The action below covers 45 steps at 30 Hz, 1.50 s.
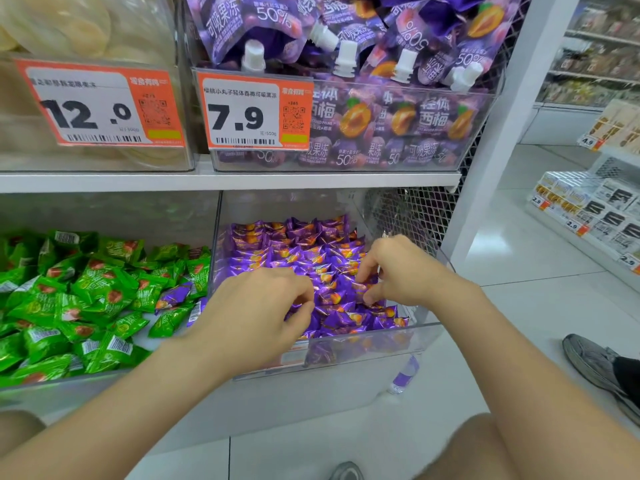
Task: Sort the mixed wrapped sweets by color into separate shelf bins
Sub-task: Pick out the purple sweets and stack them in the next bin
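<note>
Likely light, crinkly and slippery, the purple sweets (298, 247); best pinched by a crimped end; right hand (398, 271) pinching one; left hand (256, 306) curled, hold unclear.

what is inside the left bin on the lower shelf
Mostly green wrapped sweets, with a few purple sweets by its right wall. Lower layers are buried, and the left forearm covers its front right corner.
</note>
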Motion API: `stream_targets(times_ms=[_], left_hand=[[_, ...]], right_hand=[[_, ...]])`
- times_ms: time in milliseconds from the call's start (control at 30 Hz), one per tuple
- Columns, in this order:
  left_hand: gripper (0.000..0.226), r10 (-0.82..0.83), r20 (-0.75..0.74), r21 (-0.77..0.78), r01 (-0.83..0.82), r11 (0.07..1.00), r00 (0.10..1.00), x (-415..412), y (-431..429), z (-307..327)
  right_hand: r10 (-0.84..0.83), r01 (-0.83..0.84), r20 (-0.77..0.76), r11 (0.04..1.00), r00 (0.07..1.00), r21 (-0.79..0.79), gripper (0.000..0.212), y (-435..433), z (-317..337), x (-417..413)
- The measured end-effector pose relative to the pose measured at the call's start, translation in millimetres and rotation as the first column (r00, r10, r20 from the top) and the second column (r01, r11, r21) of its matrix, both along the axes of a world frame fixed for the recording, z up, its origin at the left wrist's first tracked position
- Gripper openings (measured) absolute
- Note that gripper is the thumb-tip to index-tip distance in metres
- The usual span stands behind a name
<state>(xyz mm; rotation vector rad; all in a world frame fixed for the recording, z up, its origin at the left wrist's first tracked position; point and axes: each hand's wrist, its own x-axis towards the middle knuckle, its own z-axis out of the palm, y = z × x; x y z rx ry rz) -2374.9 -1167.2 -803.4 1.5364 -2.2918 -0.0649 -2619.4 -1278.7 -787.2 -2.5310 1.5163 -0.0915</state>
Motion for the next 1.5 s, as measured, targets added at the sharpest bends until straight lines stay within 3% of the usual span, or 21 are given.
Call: stream_targets(times_ms=[200,333,467,567,667,767,867,967,1067,1200,1333,1400,1500], left_hand=[[0.013,-0.012,-0.035,-0.043,0.011,0.999,0.999,4,2,2],[0.019,-0.022,-0.052,-0.102,0.017,0.995,0.998,12,8,11],[0.018,0.091,-0.243,-0.095,-0.117,0.989,0.966,25,26,29],[0.023,0.262,-0.392,0.053,-0.262,0.964,0.882,47,33,39],[0.025,0.426,-0.183,0.236,-0.381,0.894,0.886,85,30,41],[0.02,0.399,0.148,0.459,-0.42,0.783,0.905,130,31,38],[0.021,0.232,0.343,0.589,-0.401,0.702,0.91,162,36,30],[0.031,0.23,0.29,0.684,-0.369,0.629,0.929,184,34,25],[0.027,0.212,0.318,0.672,-0.378,0.637,0.924,198,31,16],[0.041,0.123,0.375,0.647,-0.355,0.675,0.919,211,30,9],[0.068,-0.047,0.378,0.726,-0.265,0.635,0.925,215,30,13],[0.065,-0.079,0.338,0.731,-0.209,0.649,0.938,215,30,13],[0.051,-0.054,0.287,0.734,-0.183,0.654,0.956,214,26,9]], right_hand=[[0.003,-0.002,-0.024,1.0,1.0,0.015,0.03,3,0,4],[0.026,-0.026,-0.026,1.0,0.999,-0.014,0.04,7,6,6],[0.181,-0.147,0.185,0.972,0.966,-0.182,0.018,27,20,31],[0.345,-0.273,0.316,0.929,0.884,-0.252,0.022,54,25,74],[0.481,-0.39,0.384,0.873,0.788,-0.292,0.03,80,28,119],[0.588,-0.497,0.36,0.808,0.725,-0.317,0.033,92,29,159],[0.646,-0.611,0.147,0.76,0.749,-0.224,0.036,96,26,195],[0.655,-0.671,-0.155,0.736,0.74,-0.088,0.035,100,15,228],[0.636,-0.621,-0.137,0.771,0.759,0.139,0.015,105,6,258],[0.651,-0.531,-0.158,0.716,0.743,0.453,0.032,105,-1,273],[0.661,-0.5,-0.208,0.704,0.722,0.505,0.027,101,-6,273],[0.65,-0.485,-0.229,0.717,0.725,0.5,0.027,100,-5,272],[0.645,-0.526,-0.141,0.714,0.751,0.461,0.036,100,-1,269]])
